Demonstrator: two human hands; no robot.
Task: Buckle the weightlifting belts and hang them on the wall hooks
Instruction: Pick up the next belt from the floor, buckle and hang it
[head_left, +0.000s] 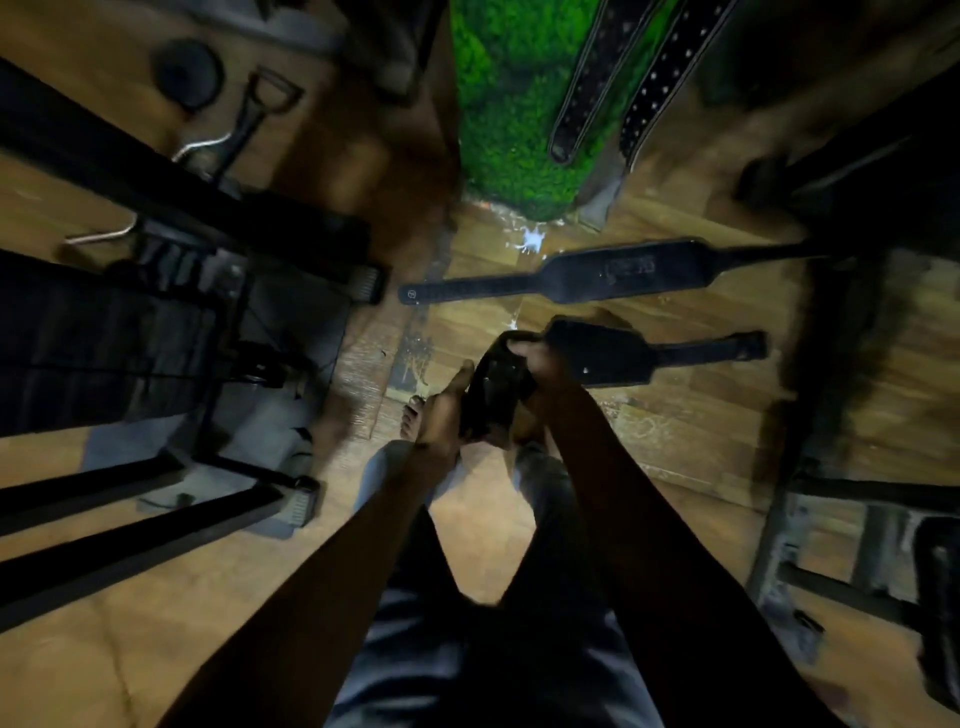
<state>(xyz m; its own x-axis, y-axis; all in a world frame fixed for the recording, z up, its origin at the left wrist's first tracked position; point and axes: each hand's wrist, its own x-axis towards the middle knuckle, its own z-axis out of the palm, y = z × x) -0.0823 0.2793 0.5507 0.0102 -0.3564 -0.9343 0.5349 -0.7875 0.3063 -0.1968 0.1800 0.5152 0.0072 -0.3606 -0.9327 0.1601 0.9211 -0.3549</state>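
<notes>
I look straight down at a wooden floor. A black weightlifting belt (602, 353) has one end bent up between my hands, while its wide part and far strap stretch to the right on the floor. My right hand (540, 364) grips the folded end from above. My left hand (447, 410) holds the same end from the left. A second black belt (623, 273) lies flat and unbuckled on the floor just beyond. Two studded black belts (623, 78) hang against the green moss-covered wall (509, 130) at the top.
Black gym machine frames and bars (156, 322) stand at the left, with a weight plate (188, 73) and metal handles (244, 130) behind. More dark equipment (883, 545) fills the right edge. My legs and a bare foot (413, 421) are below the hands.
</notes>
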